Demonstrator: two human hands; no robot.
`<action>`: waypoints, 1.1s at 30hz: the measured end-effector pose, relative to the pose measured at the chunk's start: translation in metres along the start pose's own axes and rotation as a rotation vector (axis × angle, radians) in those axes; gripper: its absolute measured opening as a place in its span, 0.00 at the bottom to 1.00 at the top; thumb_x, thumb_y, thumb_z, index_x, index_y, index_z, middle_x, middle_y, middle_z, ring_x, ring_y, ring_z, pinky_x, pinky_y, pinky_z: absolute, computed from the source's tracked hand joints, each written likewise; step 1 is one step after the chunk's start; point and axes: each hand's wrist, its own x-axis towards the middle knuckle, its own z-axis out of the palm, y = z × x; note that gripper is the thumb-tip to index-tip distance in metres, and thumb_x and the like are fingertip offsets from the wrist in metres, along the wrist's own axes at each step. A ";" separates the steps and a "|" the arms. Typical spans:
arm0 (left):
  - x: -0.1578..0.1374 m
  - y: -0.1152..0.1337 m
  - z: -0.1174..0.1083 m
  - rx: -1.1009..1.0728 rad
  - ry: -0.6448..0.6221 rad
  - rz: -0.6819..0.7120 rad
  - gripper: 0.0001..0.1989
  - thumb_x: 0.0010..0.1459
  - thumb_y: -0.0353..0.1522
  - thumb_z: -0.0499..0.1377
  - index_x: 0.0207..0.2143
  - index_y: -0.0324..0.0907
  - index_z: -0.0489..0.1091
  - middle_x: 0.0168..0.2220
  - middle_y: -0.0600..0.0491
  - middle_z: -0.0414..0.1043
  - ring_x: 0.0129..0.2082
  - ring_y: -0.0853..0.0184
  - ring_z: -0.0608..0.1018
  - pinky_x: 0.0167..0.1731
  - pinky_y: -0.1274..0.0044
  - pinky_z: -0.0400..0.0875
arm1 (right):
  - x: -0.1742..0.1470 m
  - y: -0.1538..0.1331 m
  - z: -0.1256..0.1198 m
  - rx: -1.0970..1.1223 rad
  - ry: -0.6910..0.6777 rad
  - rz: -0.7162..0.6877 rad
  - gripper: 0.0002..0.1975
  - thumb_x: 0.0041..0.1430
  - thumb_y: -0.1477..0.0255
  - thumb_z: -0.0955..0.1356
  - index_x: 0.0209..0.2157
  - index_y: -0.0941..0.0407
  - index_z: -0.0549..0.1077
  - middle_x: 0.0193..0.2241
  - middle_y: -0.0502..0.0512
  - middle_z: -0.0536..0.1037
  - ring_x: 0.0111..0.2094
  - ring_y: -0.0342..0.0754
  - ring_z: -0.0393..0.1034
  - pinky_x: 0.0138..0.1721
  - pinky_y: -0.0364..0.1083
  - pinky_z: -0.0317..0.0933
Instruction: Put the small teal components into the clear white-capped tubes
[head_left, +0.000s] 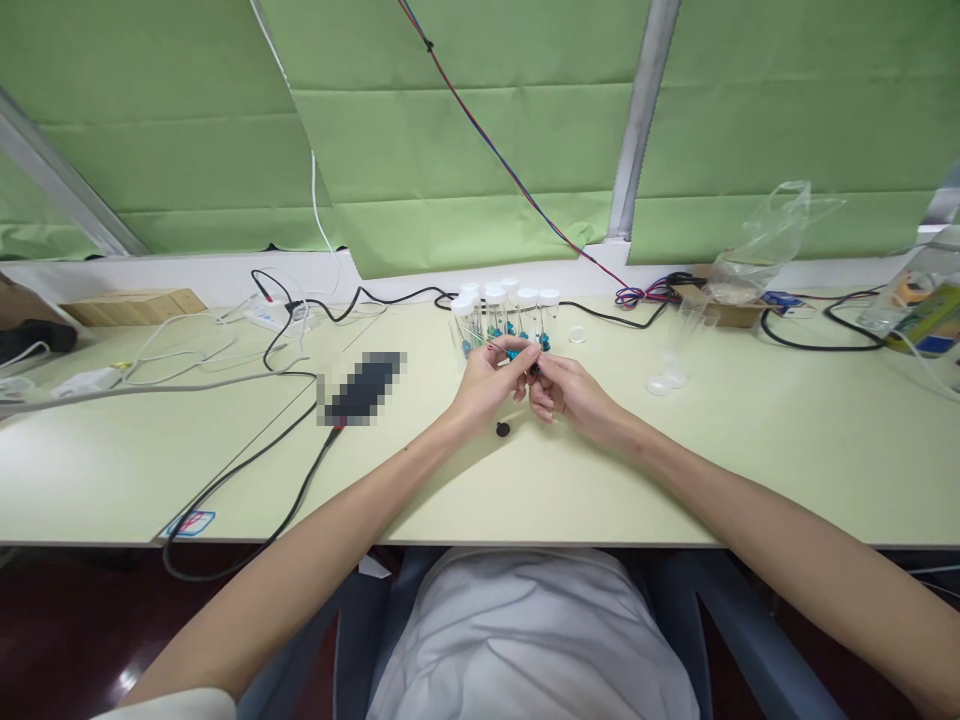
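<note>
Far left of the frame: a wooden block [131,304] lies at the back edge of your table [750,470], with white cables [180,352] looped in front of it. A black cable [247,470] runs from there down to the lower left, past a small sticker [190,523] at the table's front edge; its print is too small to read. A blurred dark object [364,388] lies left of centre.

Centre: your left hand [491,378] is pinched shut on a small teal-tipped pin [510,351], thumb and forefinger together at its upper end. Your right hand [568,390] meets it fingertip to fingertip, closed on a tiny dark piece [535,369] that touches the pin. The pin is thin, metallic, with a blue-green bead. A black cap [502,429] lies on the table just below both hands. Right behind your hands stands a row of clear vials [502,312] with white lids, teal bits inside.

Right: an open clear tube [675,350] lies well apart from your hands. Upper right, a clear plastic bag [765,240]; at the far edge, a bottle [926,300] whose label is unreadable.
</note>
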 end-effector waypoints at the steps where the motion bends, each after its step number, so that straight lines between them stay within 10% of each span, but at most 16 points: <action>1: 0.000 0.000 0.000 0.001 -0.001 0.001 0.22 0.48 0.45 0.71 0.35 0.39 0.71 0.21 0.57 0.68 0.17 0.76 0.66 0.18 0.79 0.62 | 0.000 0.000 0.000 0.001 -0.004 -0.002 0.20 0.66 0.55 0.65 0.29 0.58 0.70 0.15 0.47 0.64 0.15 0.41 0.57 0.17 0.42 0.54; 33: -0.002 0.004 0.001 -0.045 -0.011 0.002 0.19 0.46 0.43 0.73 0.32 0.39 0.73 0.19 0.58 0.67 0.16 0.76 0.65 0.18 0.80 0.60 | -0.001 -0.002 0.001 0.070 0.005 0.003 0.16 0.66 0.60 0.64 0.31 0.58 0.70 0.19 0.50 0.69 0.16 0.40 0.58 0.17 0.41 0.55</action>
